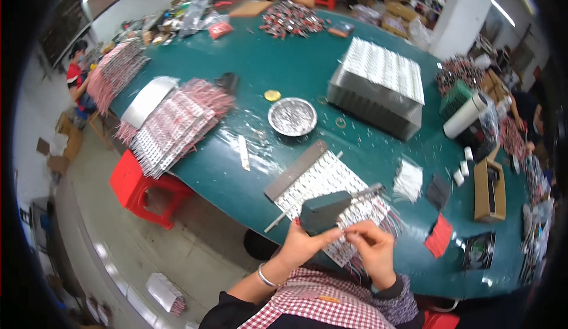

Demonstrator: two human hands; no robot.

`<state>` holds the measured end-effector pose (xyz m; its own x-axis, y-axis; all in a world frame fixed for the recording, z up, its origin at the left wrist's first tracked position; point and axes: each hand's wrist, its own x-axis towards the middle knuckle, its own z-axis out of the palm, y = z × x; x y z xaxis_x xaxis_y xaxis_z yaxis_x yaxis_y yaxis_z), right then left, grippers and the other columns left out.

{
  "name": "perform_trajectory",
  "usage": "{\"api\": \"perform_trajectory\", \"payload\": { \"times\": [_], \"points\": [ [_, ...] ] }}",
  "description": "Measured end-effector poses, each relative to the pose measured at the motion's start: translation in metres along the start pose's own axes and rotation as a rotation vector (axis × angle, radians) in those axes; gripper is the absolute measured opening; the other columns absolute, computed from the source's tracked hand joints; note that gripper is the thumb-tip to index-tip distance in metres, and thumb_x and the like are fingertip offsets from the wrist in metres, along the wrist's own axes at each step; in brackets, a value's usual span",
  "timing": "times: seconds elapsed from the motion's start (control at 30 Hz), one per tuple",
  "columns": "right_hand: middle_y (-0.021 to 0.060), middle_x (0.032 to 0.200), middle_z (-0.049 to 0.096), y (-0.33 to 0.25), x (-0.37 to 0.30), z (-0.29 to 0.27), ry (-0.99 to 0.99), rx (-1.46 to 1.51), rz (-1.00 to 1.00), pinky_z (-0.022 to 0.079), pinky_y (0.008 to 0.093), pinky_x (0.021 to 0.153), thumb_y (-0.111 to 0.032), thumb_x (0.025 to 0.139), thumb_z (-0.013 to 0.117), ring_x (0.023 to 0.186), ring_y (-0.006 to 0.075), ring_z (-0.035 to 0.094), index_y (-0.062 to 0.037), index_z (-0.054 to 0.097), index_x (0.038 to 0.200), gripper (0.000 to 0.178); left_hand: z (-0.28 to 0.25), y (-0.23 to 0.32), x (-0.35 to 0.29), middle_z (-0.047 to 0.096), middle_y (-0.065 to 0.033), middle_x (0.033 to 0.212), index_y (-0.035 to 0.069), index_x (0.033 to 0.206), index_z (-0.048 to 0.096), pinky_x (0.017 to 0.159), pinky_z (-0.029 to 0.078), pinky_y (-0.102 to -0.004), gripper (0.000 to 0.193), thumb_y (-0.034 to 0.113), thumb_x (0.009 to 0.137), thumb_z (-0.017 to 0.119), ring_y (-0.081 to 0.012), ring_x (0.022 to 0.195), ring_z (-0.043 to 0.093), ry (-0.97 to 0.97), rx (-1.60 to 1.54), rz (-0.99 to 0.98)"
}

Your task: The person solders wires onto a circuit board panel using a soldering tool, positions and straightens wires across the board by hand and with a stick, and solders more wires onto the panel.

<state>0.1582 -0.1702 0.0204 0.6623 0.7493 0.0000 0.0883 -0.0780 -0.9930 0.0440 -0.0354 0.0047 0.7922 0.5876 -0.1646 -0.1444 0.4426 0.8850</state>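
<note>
My left hand [305, 245] wears a light bangle at the wrist. Its thumb points right and its other fingers are partly hidden next to a dark green block [322, 212]. My right hand [373, 249] is closed in a pinch, its fingertips meeting the left thumb; whatever is between them is too small to make out. Under both hands lies a white sheet [319, 178] with rows of small parts, coloured wires [387, 225] trailing from its right side. Across its far left edge rests a grey-brown bar [296, 170]. A metal bar [368, 190] lies beside the block.
A metal bowl [293, 117] of small pieces stands ahead. White-topped stacked panels [384, 71] sit far right, wired sheets [177, 122] far left. White [408, 181], black [439, 192] and red wire bundles [439, 236] lie right, near a cardboard box [490, 190]. Other people sit around the table.
</note>
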Motion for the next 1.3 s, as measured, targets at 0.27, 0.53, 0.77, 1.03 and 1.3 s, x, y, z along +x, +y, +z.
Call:
{"api": "perform_trajectory", "payload": {
  "times": [0.27, 0.53, 0.77, 1.03, 1.3],
  "points": [
    [0.0121, 0.085, 0.062, 0.009, 0.044, -0.032, 0.203, -0.548, -0.372, 0.047, 0.0359, 0.071, 0.005, 0.080, 0.062, 0.081, 0.0296, 0.059, 0.0000, 0.067, 0.090, 0.012, -0.012, 0.026, -0.001, 0.064, -0.0087, 0.093, -0.005, 0.111, 0.059, 0.050, 0.041, -0.0234, 0.032, -0.007, 0.080, 0.066, -0.0095, 0.057, 0.052, 0.201, -0.028, 0.095],
    [0.0090, 0.081, 0.062, 0.035, 0.059, -0.037, 0.250, -0.717, -0.453, 0.047, 0.0339, 0.065, 0.010, 0.074, 0.066, 0.077, 0.0252, 0.060, -0.0017, 0.070, 0.093, 0.022, -0.020, 0.026, -0.001, 0.068, -0.0123, 0.102, -0.005, 0.118, 0.060, 0.060, 0.050, -0.0235, 0.043, -0.006, 0.077, 0.073, -0.0114, 0.073, 0.062, 0.173, 0.186, 0.001],
    [0.0079, 0.083, 0.062, 0.060, 0.071, -0.032, 0.209, -0.811, -0.468, 0.049, 0.0354, 0.065, 0.010, 0.072, 0.066, 0.077, 0.0257, 0.060, -0.0030, 0.069, 0.093, 0.024, -0.019, 0.010, 0.005, 0.069, -0.0093, 0.102, -0.005, 0.112, 0.064, 0.080, 0.051, -0.0260, 0.039, -0.005, 0.075, 0.076, -0.0138, 0.088, 0.066, 0.247, 0.385, -0.006],
    [0.0108, 0.088, 0.058, 0.065, 0.076, -0.029, 0.157, -0.905, -0.463, 0.050, 0.0352, 0.070, 0.005, 0.071, 0.060, 0.083, 0.0264, 0.057, 0.0007, 0.066, 0.096, 0.027, -0.023, 0.004, 0.013, 0.067, -0.0066, 0.083, -0.004, 0.104, 0.065, 0.047, 0.041, -0.0193, 0.031, -0.006, 0.074, 0.074, -0.0066, 0.056, 0.056, 0.231, 0.487, 0.003],
    [0.0117, 0.092, 0.057, 0.063, 0.076, -0.029, 0.125, -0.962, -0.443, 0.049, 0.0343, 0.071, 0.003, 0.071, 0.061, 0.084, 0.0269, 0.056, 0.0026, 0.065, 0.098, 0.027, -0.015, 0.005, 0.018, 0.069, -0.0036, 0.084, -0.003, 0.092, 0.066, 0.064, 0.047, -0.0227, 0.020, 0.000, 0.076, 0.077, -0.0076, 0.072, 0.061, 0.204, 0.507, -0.012]
  ]
}}
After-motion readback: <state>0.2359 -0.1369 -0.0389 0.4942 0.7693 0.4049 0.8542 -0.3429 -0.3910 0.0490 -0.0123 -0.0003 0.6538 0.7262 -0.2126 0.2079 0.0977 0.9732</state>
